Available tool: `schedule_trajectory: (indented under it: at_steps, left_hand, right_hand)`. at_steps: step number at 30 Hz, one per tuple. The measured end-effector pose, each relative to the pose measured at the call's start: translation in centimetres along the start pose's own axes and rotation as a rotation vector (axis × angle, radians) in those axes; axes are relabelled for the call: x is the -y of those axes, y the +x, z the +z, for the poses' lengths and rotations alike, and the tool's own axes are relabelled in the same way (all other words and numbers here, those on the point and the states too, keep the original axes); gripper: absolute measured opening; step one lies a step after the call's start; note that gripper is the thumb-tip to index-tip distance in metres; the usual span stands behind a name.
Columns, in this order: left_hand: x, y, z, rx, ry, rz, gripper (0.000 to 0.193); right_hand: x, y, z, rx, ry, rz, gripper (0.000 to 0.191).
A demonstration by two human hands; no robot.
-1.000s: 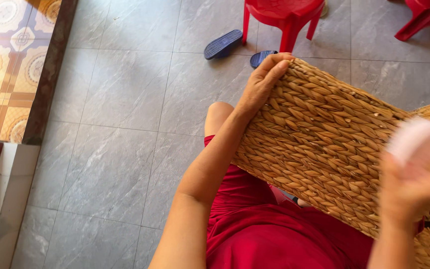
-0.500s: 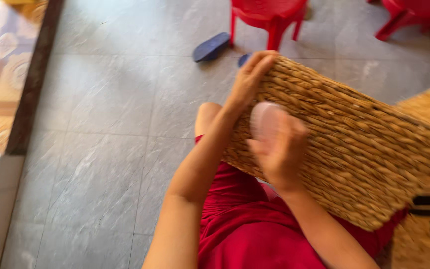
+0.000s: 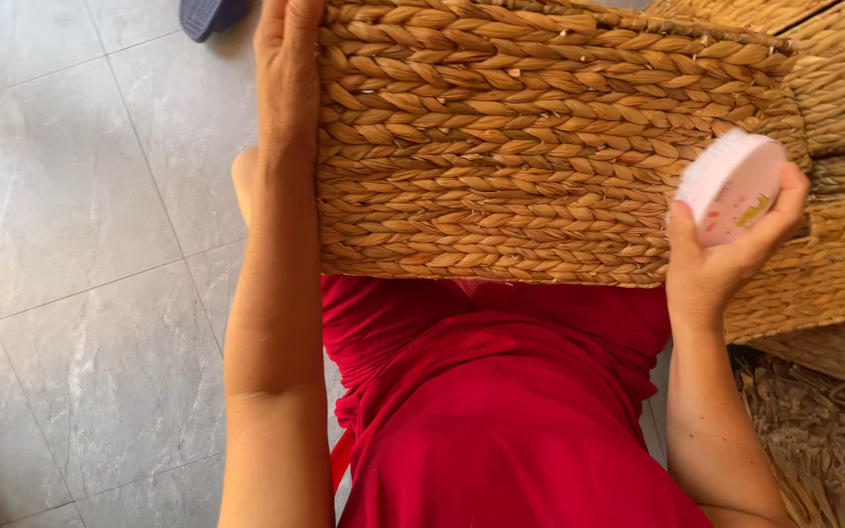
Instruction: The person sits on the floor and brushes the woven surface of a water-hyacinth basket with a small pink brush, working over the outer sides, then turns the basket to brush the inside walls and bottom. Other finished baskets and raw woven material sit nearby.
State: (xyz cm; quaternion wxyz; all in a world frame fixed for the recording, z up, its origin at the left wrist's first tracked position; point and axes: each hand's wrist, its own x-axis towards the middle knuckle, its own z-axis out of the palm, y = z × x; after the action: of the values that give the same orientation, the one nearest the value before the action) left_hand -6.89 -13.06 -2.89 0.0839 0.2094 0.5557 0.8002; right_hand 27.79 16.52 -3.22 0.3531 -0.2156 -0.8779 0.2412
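A woven straw basket [image 3: 501,147] rests on my lap, its plaited side facing me. My left hand [image 3: 288,68] grips its left edge, fingers curled over the rim. My right hand [image 3: 726,259] is at the basket's right end and holds a round pink brush [image 3: 731,186], its bristles pressed against the weave. I wear red clothing [image 3: 501,411] below the basket.
More woven baskets [image 3: 833,88] are stacked at the right, with loose straw scraps [image 3: 823,440] on the floor beneath them. Grey floor tiles [image 3: 80,244] spread to the left. A blue slipper [image 3: 209,14] lies at the top edge.
My right hand has carried the pink brush from the basket's left part to its right end. The view has tilted down and closer; the red stools have left the frame.
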Motion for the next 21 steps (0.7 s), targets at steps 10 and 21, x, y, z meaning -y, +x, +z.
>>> schedule_trajectory:
  at_steps: [10, 21]
  left_hand:
    - [-0.4, -1.0, -0.1, -0.104, 0.212, -0.023, 0.056]
    - [2.8, -0.6, -2.7, -0.062, 0.126, -0.029, 0.054]
  right_hand:
    - [13.3, -1.4, 8.6, 0.161, 0.111, -0.351, 0.083]
    - [5.8, -2.4, 3.2, 0.168, -0.051, -0.296, 0.077]
